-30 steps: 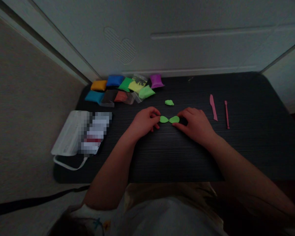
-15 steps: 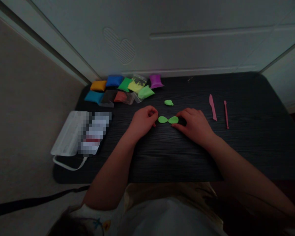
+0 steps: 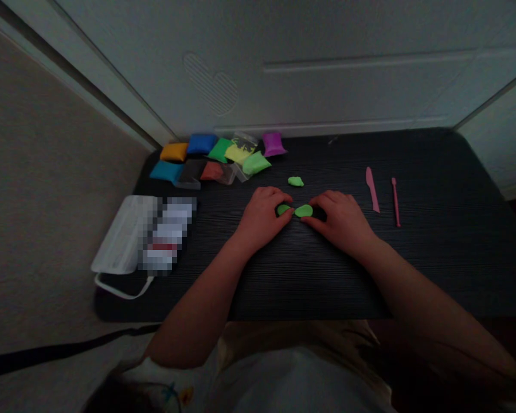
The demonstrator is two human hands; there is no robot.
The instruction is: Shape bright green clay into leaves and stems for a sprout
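Observation:
Two flat, light-green leaf-shaped clay pieces lie side by side on the black table, their narrow ends nearly meeting. Thumb and fingers of my left hand (image 3: 264,218) close around the left clay piece (image 3: 282,210) and cover part of it. My right hand (image 3: 339,221) holds the right clay piece (image 3: 304,211) at its outer edges between thumb and forefinger. Just beyond them sits a small lump of the same green clay (image 3: 296,181), touched by neither hand.
Bags of coloured clay (image 3: 212,160) are grouped at the back left. A white face mask (image 3: 126,235) and a phone with a blurred screen (image 3: 172,232) lie at the left. A pink plastic knife (image 3: 372,189) and a thin pink stick tool (image 3: 396,201) lie right of my hands.
My left hand has moved right and its fingers have closed around the left clay piece. My right hand keeps its hold on the right piece.

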